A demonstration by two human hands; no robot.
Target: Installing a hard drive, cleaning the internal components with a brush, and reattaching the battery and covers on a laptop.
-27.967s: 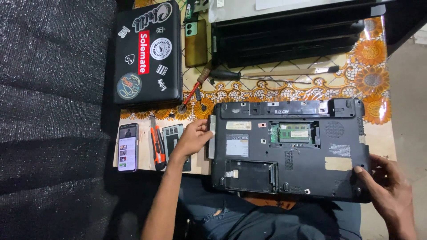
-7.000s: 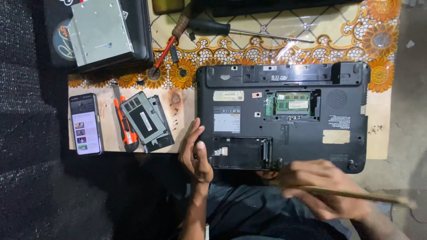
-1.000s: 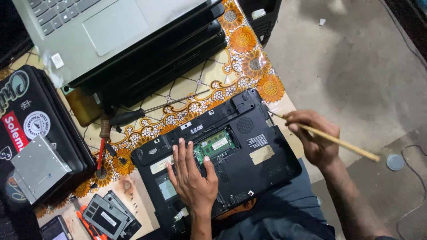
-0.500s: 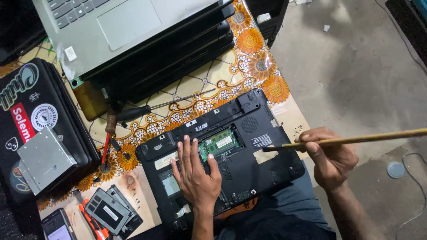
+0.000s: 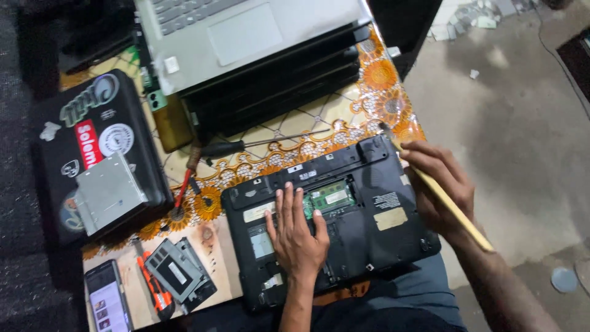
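Note:
A black laptop [image 5: 369, 215] lies upside down on the patterned table, its bottom covers off and a green memory module [image 5: 329, 198] exposed. My left hand [image 5: 296, 233] rests flat on the middle of its underside, fingers spread just left of the module. At the laptop's far right corner my right hand [image 5: 437, 184] grips a long wooden-handled brush [image 5: 448, 203]. The brush tip touches that corner and the handle runs back over my wrist.
A stack of laptops [image 5: 258, 55] stands at the table's back. A black stickered laptop [image 5: 92, 141] with a silver drive [image 5: 109, 192] on it lies left. Screwdrivers [image 5: 258, 144], a hard drive [image 5: 178, 273], an orange cutter [image 5: 153, 289] and a phone [image 5: 107, 301] lie nearby. Concrete floor is right.
My right hand has swung the brush from level across the laptop's right edge to its far right corner, tip down on the case. The view shifted slightly. My left hand stayed put.

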